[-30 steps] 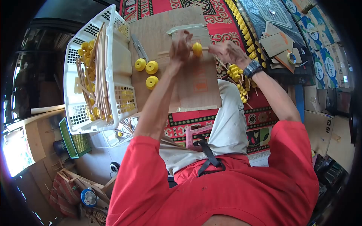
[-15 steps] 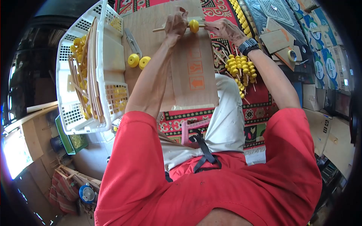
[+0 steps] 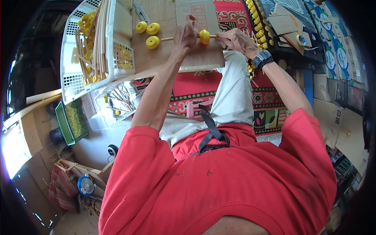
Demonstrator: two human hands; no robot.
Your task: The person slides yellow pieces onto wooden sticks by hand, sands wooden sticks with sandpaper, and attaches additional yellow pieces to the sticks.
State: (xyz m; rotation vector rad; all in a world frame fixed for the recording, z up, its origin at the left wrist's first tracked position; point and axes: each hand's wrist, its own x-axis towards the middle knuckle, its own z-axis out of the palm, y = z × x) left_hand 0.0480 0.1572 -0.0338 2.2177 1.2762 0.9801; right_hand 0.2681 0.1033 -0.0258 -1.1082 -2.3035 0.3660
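My left hand [image 3: 186, 35] is closed around a thin wooden stick [image 3: 167, 39], whose end pokes out to the left. A yellow grooved wheel-like piece [image 3: 204, 37] sits on the stick between my two hands. My right hand [image 3: 239, 41], with a watch at its wrist, pinches the right end of the stick. Below them lies a wooden board with a cardboard sheet [image 3: 188, 9] on it. Three loose yellow pieces [image 3: 152, 42] rest on the board left of my left hand, near a utility knife [image 3: 141, 13].
At the left stands a white plastic basket [image 3: 116, 74] with wooden sticks and yellow pieces. Rows of threaded yellow pieces [image 3: 258, 29] lie at the right. A green basket [image 3: 64, 121] and a small blue fan [image 3: 85, 185] are at lower left. Boxes [image 3: 340, 56] are stacked at right.
The view has shifted, so the board and basket appear higher. Three loose yellow pieces show instead of two. My hands still hold the stick, with the yellow piece between them.
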